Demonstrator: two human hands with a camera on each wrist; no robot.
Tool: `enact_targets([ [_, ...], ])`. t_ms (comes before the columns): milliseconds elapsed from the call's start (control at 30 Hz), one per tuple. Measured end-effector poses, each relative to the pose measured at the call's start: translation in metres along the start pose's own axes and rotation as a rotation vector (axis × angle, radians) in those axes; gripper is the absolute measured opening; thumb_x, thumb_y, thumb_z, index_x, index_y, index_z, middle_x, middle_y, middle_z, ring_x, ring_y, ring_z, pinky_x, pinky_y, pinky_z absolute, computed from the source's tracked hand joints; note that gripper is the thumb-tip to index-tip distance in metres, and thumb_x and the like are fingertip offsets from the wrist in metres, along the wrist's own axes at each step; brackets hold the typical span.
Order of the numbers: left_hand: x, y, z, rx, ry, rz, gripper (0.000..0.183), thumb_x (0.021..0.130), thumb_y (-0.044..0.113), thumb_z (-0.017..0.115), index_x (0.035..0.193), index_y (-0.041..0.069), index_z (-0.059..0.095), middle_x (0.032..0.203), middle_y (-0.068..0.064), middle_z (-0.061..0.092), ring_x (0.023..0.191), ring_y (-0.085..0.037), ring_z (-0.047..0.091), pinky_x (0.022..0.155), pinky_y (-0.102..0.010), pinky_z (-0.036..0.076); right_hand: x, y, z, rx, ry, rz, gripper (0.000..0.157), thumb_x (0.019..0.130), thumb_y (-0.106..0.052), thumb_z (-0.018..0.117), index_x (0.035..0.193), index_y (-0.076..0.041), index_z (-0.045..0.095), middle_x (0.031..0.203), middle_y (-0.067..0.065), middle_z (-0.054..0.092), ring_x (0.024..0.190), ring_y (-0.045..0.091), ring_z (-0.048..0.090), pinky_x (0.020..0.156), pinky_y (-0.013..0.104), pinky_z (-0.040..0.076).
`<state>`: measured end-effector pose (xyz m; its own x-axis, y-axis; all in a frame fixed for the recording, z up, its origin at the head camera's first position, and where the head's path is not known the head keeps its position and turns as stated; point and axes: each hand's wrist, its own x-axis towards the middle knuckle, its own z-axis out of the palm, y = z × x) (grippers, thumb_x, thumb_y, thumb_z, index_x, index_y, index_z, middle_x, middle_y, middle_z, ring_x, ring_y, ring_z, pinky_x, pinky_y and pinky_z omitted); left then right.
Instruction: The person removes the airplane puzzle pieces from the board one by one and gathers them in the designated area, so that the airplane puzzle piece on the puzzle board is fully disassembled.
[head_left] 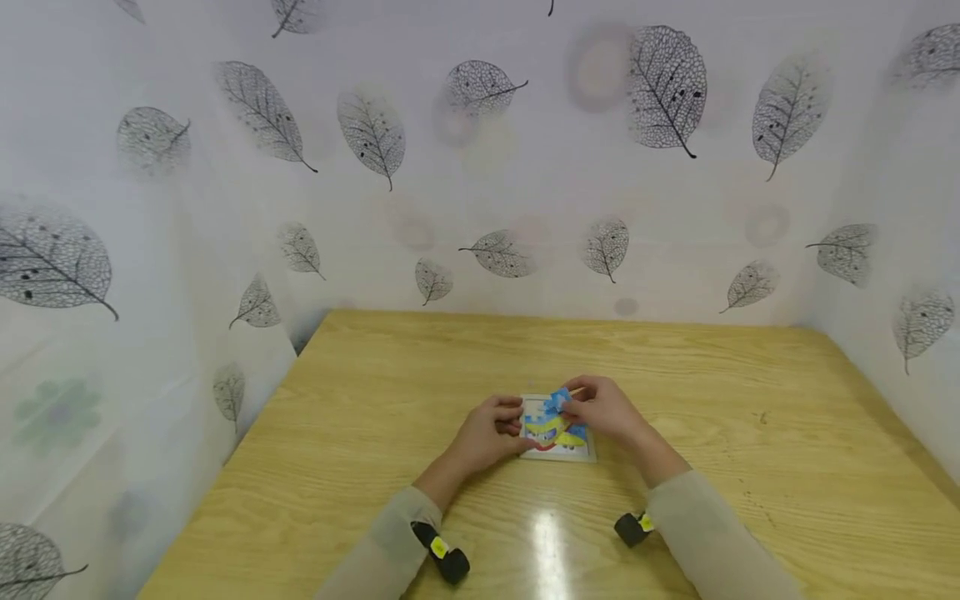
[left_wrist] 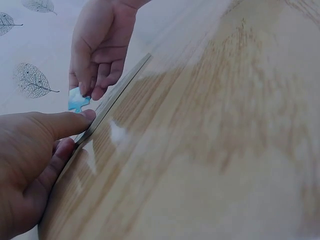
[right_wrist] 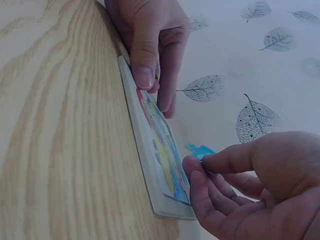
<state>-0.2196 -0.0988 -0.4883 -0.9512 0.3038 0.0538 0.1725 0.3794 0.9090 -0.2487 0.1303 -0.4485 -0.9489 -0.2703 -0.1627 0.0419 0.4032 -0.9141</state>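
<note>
A small jigsaw puzzle board [head_left: 573,457] with a pale frame lies on the table, its picture partly filled in blue, yellow and red. At its left side, my left hand [head_left: 480,435] holds the frame's edge, thumb over the lower left corner and fingers bent along the side. My right hand [head_left: 606,410] pinches a blue jigsaw piece [head_left: 558,399] between thumb and fingertips over the board's upper part. In the right wrist view, that blue piece [right_wrist: 200,151] sticks out past the fingertips. The left wrist view shows the piece [left_wrist: 77,99] just beyond the left thumb.
The wooden table [head_left: 390,367] reaches back to a pale curtain [head_left: 525,183] printed with leaves, which also hangs along the left and right sides. A black wrist strap with a small camera [head_left: 450,562] is on the left sleeve, another camera [head_left: 632,529] by the right.
</note>
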Motion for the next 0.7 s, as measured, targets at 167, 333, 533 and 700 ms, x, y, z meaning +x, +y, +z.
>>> enact_targets([
  [167, 0.002, 0.000, 0.000, 0.015, -0.008, 0.006, 0.065, 0.079, 0.019, 0.087, 0.134, -0.002, 0.060, 0.135, -0.011, 0.059, 0.100, -0.015, 0.064, 0.085, -0.022, 0.056, -0.005, 0.000, -0.006, 0.063, 0.019, 0.036, 0.035, 0.096, 0.002, 0.056, 0.132, 0.003, 0.054, 0.093, 0.014, 0.058, 0.082, 0.019, 0.069, 0.074, 0.029, 0.060],
  [333, 0.002, 0.000, 0.000, -0.005, -0.009, 0.008, 0.068, 0.078, 0.019, 0.087, 0.135, -0.003, 0.057, 0.131, -0.014, 0.062, 0.099, -0.016, 0.064, 0.084, -0.024, 0.057, -0.004, 0.004, -0.017, 0.093, 0.046, 0.048, 0.032, 0.097, -0.002, 0.059, 0.127, 0.003, 0.053, 0.094, 0.011, 0.057, 0.083, 0.018, 0.068, 0.074, 0.028, 0.059],
  [533, 0.000, 0.001, 0.001, 0.001, -0.006, -0.027, 0.069, 0.079, 0.020, 0.086, 0.138, 0.003, 0.057, 0.127, -0.009, 0.063, 0.099, -0.014, 0.063, 0.084, -0.023, 0.056, -0.003, 0.014, -0.038, 0.073, 0.021, 0.030, 0.031, 0.096, -0.004, 0.063, 0.125, 0.005, 0.055, 0.096, 0.011, 0.060, 0.086, 0.018, 0.067, 0.079, 0.030, 0.060],
  [700, 0.000, 0.003, 0.000, 0.012, 0.000, -0.038, 0.068, 0.079, 0.021, 0.087, 0.137, 0.002, 0.057, 0.129, -0.009, 0.062, 0.099, -0.014, 0.063, 0.085, -0.023, 0.056, -0.005, 0.022, -0.050, 0.077, 0.019, 0.056, 0.030, 0.097, -0.005, 0.063, 0.124, 0.006, 0.056, 0.100, 0.012, 0.061, 0.087, 0.017, 0.068, 0.079, 0.030, 0.060],
])
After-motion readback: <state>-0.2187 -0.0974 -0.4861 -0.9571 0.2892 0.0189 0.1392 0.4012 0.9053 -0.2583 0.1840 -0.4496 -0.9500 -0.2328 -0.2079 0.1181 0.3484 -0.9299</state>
